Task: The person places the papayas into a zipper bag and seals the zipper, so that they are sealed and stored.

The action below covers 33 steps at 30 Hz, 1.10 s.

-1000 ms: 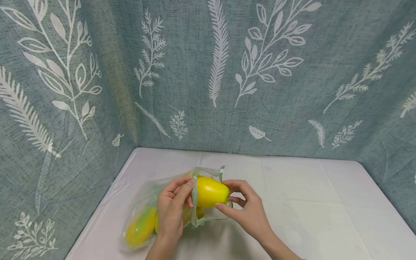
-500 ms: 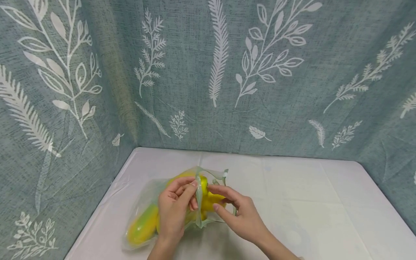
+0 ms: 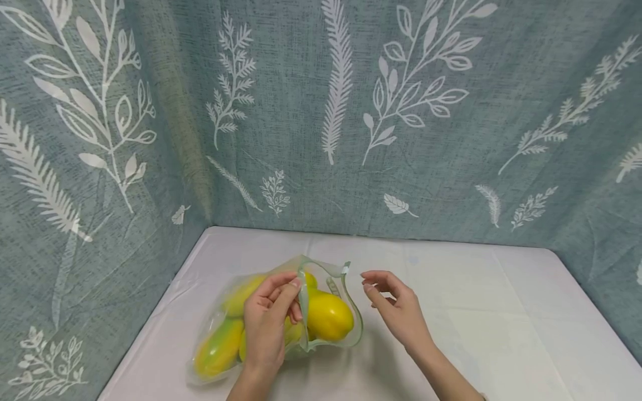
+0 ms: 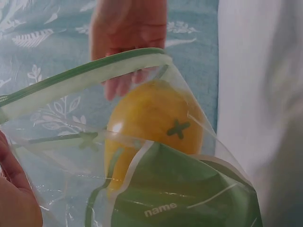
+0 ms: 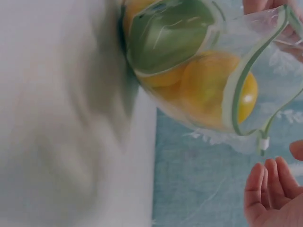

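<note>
My left hand [image 3: 268, 317] pinches the rim of a clear zip bag [image 4: 71, 179] with a green zip edge, and its mouth gapes to the right. Just inside the mouth rests a smooth yellow fruit [image 3: 330, 316], papaya-like in shape. Deeper in lie several more, among them a green-and-yellow one [image 3: 219, 348] at the bottom corner. My right hand [image 3: 401, 309] is apart from the bag, to the right of its mouth, fingers loosely bent and holding nothing. In the right wrist view its fingertips are just below the bag's white zip slider [image 5: 263, 143].
The bag lies tilted over a white-covered table [image 3: 481, 312]. Behind and to the left hangs a blue-green curtain [image 3: 301, 111] with white leaf prints. A green label panel [image 4: 180, 189] reading "name" covers part of the bag's front.
My right hand pushed a yellow fruit deeper into the bag, then withdrew to the right. Another yellow fruit now shows lower in the mouth. My left hand has kept its grip on the rim.
</note>
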Tool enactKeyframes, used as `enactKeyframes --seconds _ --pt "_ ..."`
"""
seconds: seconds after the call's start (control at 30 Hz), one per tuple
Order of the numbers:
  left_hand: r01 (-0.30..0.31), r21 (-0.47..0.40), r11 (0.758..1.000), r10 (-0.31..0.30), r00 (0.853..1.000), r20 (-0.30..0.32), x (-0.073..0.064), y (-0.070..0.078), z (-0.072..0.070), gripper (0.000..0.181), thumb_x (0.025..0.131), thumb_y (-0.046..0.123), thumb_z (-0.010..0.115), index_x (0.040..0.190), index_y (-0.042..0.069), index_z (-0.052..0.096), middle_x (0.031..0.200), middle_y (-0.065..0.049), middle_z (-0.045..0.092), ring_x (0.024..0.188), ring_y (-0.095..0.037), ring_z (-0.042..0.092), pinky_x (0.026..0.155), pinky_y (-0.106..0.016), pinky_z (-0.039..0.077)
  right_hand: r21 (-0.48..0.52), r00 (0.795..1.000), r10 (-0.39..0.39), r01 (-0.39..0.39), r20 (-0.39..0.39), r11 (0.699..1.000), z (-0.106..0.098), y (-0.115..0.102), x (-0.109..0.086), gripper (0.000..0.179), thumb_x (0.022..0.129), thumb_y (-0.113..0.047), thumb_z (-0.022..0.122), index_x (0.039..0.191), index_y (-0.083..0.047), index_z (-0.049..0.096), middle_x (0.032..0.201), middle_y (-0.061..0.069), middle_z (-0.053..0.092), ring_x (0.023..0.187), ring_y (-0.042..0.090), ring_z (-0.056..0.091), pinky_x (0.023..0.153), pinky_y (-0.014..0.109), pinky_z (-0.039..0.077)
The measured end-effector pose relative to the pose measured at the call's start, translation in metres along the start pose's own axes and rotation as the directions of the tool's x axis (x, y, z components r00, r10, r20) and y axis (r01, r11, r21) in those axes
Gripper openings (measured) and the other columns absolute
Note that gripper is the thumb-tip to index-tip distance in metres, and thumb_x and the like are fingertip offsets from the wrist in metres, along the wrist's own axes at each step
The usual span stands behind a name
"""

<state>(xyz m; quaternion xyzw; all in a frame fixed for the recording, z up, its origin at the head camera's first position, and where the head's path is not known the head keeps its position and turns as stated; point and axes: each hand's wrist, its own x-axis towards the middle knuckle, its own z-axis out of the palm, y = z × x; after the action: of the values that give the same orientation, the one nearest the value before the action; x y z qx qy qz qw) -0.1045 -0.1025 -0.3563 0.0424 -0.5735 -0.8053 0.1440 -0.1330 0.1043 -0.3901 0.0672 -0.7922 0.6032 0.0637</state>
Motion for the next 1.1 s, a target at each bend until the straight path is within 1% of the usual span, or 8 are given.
enactKeyframes --seconds 0.07,0.2,0.3,0.53,0.63,0.73,0.9,1.1 --pt "0.010 0.003 1.000 -0.010 1.000 0.005 -0.001 0.000 0.000 0.008 0.091 0.000 0.063 0.097 -0.003 0.067 0.062 -0.004 0.058 0.043 -0.012 0.048 0.044 -0.019 0.043 0.006 0.999 0.029 -0.029 0.014 1.000 0.000 0.004 0.002 0.017 0.095 -0.023 0.065 0.110 -0.018 0.069 0.108 0.002 0.067 0.092 0.018 0.061 0.073 0.031 0.056" --pt "0.026 0.014 1.000 -0.026 1.000 0.017 -0.002 -0.002 0.001 0.007 0.091 0.001 0.064 0.097 -0.002 0.067 0.062 -0.004 0.058 0.044 -0.012 0.048 0.044 -0.020 0.043 0.019 0.997 0.070 -0.070 0.038 0.997 0.002 0.012 0.007 0.018 0.094 -0.026 0.067 0.110 -0.017 0.069 0.106 0.002 0.067 0.092 0.021 0.062 0.074 0.030 0.056" --pt "0.027 0.020 0.999 -0.028 0.999 0.028 -0.003 -0.004 0.001 0.008 0.091 0.001 0.063 0.098 -0.002 0.067 0.062 -0.003 0.058 0.044 -0.012 0.048 0.044 -0.019 0.043 0.047 0.994 0.100 -0.102 0.054 0.994 0.004 0.017 0.010 0.020 0.094 -0.027 0.067 0.110 -0.015 0.069 0.104 0.005 0.068 0.090 0.023 0.062 0.074 0.029 0.055" --pt "0.029 0.023 0.999 -0.030 0.998 0.054 -0.006 -0.008 0.002 0.009 0.091 0.003 0.065 0.098 -0.002 0.067 0.062 -0.002 0.059 0.044 -0.011 0.049 0.044 -0.019 0.043 0.085 0.984 0.152 -0.159 0.090 0.984 0.010 0.025 0.018 0.029 0.095 -0.032 0.064 0.111 -0.009 0.068 0.102 0.009 0.069 0.092 0.033 0.064 0.075 0.031 0.056" --pt "0.026 0.022 0.999 -0.027 0.997 0.065 -0.006 -0.010 0.003 0.009 0.091 0.004 0.065 0.098 -0.001 0.067 0.062 -0.002 0.059 0.044 -0.011 0.049 0.044 -0.019 0.043 0.096 0.980 0.173 -0.183 0.099 0.978 0.012 0.027 0.021 0.033 0.093 -0.036 0.065 0.109 -0.008 0.068 0.099 0.009 0.070 0.089 0.030 0.066 0.075 0.031 0.056" --pt "0.024 0.020 1.000 -0.025 0.997 0.068 -0.007 -0.012 0.003 0.009 0.090 0.004 0.066 0.097 -0.001 0.067 0.062 -0.002 0.058 0.043 -0.011 0.049 0.044 -0.020 0.043 0.110 0.975 0.194 -0.206 0.106 0.972 0.015 0.028 0.024 0.034 0.092 -0.037 0.066 0.106 -0.006 0.069 0.094 0.008 0.070 0.085 0.024 0.066 0.075 0.032 0.057" --pt "0.031 0.025 0.999 -0.033 0.996 0.083 -0.010 -0.017 0.004 0.010 0.090 0.005 0.067 0.098 -0.001 0.067 0.061 -0.002 0.058 0.043 -0.011 0.049 0.044 -0.020 0.043 0.125 0.971 0.212 -0.225 0.107 0.966 0.017 0.029 0.026 0.031 0.092 -0.035 0.068 0.102 -0.005 0.069 0.089 0.006 0.070 0.081 0.021 0.066 0.074 0.035 0.057" --pt "0.026 0.036 0.999 -0.030 0.993 0.111 -0.013 -0.021 0.005 0.015 0.091 0.005 0.066 0.101 -0.006 0.065 0.062 -0.002 0.059 0.044 -0.011 0.049 0.044 -0.021 0.044 0.142 0.963 0.247 -0.260 0.108 0.955 0.017 0.029 0.025 0.027 0.089 -0.030 0.072 0.097 -0.004 0.069 0.084 0.005 0.070 0.076 0.019 0.064 0.073 0.037 0.058"
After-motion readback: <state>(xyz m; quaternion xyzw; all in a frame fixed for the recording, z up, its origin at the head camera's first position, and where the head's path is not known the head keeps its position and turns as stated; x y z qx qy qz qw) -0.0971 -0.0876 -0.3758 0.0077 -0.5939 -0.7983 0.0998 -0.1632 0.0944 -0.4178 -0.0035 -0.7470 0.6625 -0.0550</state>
